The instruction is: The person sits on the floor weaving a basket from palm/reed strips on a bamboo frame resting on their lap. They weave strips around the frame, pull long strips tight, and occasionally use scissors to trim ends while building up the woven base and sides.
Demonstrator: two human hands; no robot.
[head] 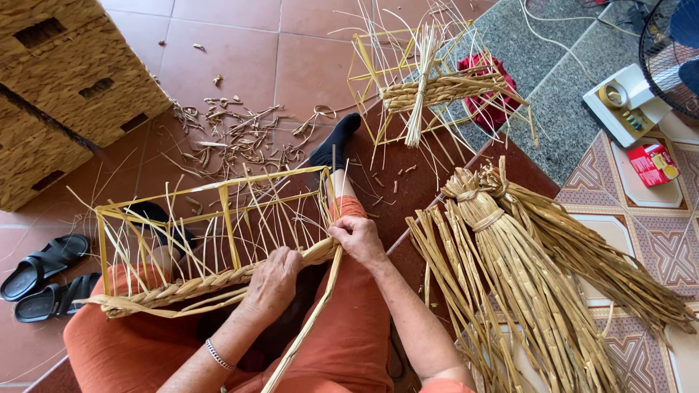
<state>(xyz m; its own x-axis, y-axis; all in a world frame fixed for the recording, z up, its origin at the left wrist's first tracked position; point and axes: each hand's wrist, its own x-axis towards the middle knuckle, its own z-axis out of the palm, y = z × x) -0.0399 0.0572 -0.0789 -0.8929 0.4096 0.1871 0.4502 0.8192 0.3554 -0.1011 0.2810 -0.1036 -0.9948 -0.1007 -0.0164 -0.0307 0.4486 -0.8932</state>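
A yellow basket frame [218,233] lies across the person's lap, a braided straw row [211,280] along its near edge. The left hand [273,280] clenches that braid; the right hand [358,239] pinches a straw strand [309,327] at the frame's right corner. A straw bundle [524,276] lies on the floor to the right.

There is a single view, from a camera worn on the person's head, looking steeply down over the lap and legs (clad in orange) onto a tiled floor [240,44]. It sits close: the left hand [273,280] and right hand [358,239] fill the lower middle, with forearms entering from the bottom edge, and the yellow wire frame [218,218] lies right under the lens. Farther off toward the top lie a second frame [429,80], woven baskets [65,80] at upper left and a fan [670,51] at upper right.
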